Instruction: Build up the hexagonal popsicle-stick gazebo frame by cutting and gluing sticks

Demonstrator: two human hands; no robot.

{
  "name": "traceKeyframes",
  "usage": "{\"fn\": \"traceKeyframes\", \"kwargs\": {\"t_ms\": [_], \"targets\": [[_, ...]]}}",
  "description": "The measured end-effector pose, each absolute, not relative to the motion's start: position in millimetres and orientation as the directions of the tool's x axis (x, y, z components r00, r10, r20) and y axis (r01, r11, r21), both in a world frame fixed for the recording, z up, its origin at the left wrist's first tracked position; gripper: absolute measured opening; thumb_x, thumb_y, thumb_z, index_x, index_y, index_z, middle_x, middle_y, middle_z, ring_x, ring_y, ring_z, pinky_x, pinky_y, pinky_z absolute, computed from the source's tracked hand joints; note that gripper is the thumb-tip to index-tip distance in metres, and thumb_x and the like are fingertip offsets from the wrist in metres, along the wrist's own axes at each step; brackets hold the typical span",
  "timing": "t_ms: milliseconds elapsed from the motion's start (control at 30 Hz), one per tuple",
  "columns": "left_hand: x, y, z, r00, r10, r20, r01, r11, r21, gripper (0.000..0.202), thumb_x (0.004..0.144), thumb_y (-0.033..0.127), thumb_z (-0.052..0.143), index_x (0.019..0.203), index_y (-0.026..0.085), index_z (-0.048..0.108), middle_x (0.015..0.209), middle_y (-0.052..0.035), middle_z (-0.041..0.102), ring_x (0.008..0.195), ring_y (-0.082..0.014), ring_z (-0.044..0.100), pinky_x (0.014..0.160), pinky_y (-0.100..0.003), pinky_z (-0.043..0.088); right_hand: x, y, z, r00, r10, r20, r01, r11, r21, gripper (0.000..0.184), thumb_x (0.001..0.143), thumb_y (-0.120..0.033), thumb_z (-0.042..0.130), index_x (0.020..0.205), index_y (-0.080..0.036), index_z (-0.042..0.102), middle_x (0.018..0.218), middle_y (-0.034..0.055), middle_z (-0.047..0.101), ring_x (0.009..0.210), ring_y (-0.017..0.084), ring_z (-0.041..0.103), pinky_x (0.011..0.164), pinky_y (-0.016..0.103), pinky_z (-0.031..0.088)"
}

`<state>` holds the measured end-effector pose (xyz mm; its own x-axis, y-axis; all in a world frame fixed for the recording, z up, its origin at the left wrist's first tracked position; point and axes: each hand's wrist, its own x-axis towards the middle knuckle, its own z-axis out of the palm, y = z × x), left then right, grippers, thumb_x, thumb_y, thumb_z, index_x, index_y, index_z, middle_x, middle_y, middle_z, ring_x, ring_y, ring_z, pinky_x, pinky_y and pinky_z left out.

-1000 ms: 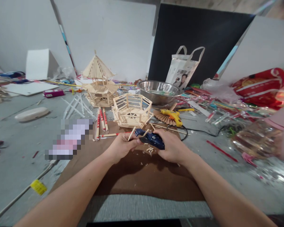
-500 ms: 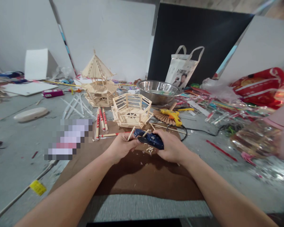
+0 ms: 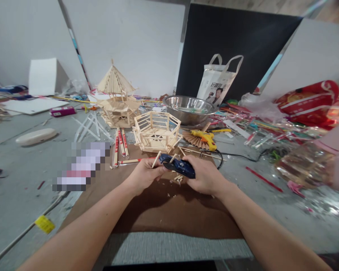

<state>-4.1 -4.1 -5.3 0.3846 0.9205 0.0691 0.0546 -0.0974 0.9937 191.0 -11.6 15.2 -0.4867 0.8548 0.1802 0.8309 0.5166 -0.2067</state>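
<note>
My right hand (image 3: 206, 176) is closed around a dark blue hand cutter (image 3: 185, 168) above the brown mat. My left hand (image 3: 145, 176) pinches a thin wooden stick (image 3: 156, 159), which slants up beside the cutter's left end. Another bit of stick (image 3: 173, 158) shows at the jaws; whether it is the same stick I cannot tell. Under the cutter lie several short cut stick pieces (image 3: 179, 178). Just beyond my hands stands an open wooden-stick frame (image 3: 158, 142) with railings. Behind it on the left is a stick pavilion (image 3: 117, 109) with a pointed roof.
Chopsticks in red-printed wrappers (image 3: 121, 143) lie left of the frame. At right are a yellow glue gun (image 3: 206, 140) with its black cord, a steel bowl (image 3: 190, 116) and a large bottle (image 3: 305, 165). A blurred-out flat object (image 3: 83, 165) rests on the mat's left edge.
Almost nothing differs. Both hands keep the same grip on the cutter and the stick, and the view has shifted very slightly.
</note>
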Motion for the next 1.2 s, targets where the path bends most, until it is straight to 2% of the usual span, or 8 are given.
{"fn": "traceKeyframes", "kwargs": {"t_ms": [267,467,767,1000,1200], "targets": [[-2,-6,-5,0.333,0.942,0.034,-0.005,-0.035,0.999,0.031,0.064,0.038,0.059,0.049,0.013,0.048,0.04,0.0069,0.039,0.038,-0.0028,0.027,0.041,-0.019,0.018,186,-17,17,-0.466,0.868,0.174,0.854,0.492,-0.169,0.037,0.064,-0.022,0.046,0.1,-0.017,0.048,0.09,0.0053,0.061,0.078,0.02,0.056,0.063,0.027,0.036],[-1,-7,-7,0.309,0.951,0.01,-0.072,0.013,0.997,0.031,0.064,0.039,0.06,0.053,0.013,0.046,0.042,0.0076,0.037,0.039,-0.0023,0.024,0.039,-0.019,0.014,181,-19,17,-0.425,0.89,0.167,0.882,0.448,-0.147,0.034,0.064,-0.022,0.046,0.098,-0.016,0.049,0.089,0.0064,0.061,0.077,0.02,0.057,0.062,0.027,0.035],[0,-6,-8,0.223,0.973,0.065,-0.061,-0.053,0.997,0.029,0.063,0.038,0.059,0.056,0.013,0.048,0.044,0.0074,0.035,0.041,-0.003,0.024,0.041,-0.019,0.016,175,-20,15,-0.369,0.916,0.156,0.906,0.392,-0.162,0.036,0.066,-0.025,0.046,0.102,-0.017,0.046,0.091,0.0073,0.061,0.079,0.023,0.056,0.062,0.029,0.036],[-1,-5,-10,0.28,0.954,0.106,-0.028,-0.102,0.994,0.033,0.065,0.037,0.057,0.047,0.013,0.044,0.043,0.0062,0.037,0.041,-0.0033,0.025,0.041,-0.019,0.017,179,-15,13,-0.44,0.883,0.165,0.843,0.469,-0.264,0.047,0.064,-0.023,0.049,0.11,-0.016,0.04,0.103,0.0094,0.054,0.091,0.023,0.051,0.075,0.034,0.038],[-2,-5,-12,0.343,0.937,0.067,-0.07,-0.046,0.997,0.035,0.068,0.038,0.056,0.047,0.014,0.043,0.041,0.0059,0.04,0.038,-0.0031,0.028,0.041,-0.019,0.019,182,-14,12,-0.498,0.846,0.192,0.796,0.534,-0.286,0.051,0.063,-0.021,0.051,0.112,-0.015,0.038,0.105,0.0102,0.052,0.093,0.024,0.049,0.078,0.036,0.038]]}}
